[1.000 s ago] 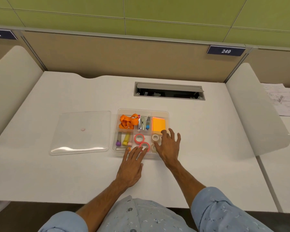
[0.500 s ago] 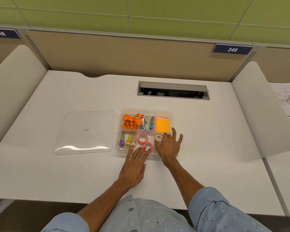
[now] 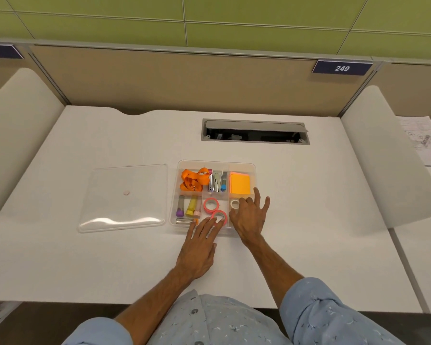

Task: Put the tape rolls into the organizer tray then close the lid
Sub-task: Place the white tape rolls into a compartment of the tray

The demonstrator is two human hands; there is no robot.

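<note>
Compared with a moment before, I saw almost no change: the left hand [image 3: 199, 250] lay flat and open at the pink tape rolls [image 3: 219, 217] in the organizer tray [image 3: 241, 163], the right hand [image 3: 249, 217] touched, fingers spread, the white roll [image 3: 234, 204], and the lid [image 3: 125, 197] waited beside.

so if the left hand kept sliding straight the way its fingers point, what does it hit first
Probably the nearer pink tape roll: the left hand points up and slightly right, fingertips already at that roll's near edge inside the organizer tray. Whether they touch it is unclear from this angle.
</note>
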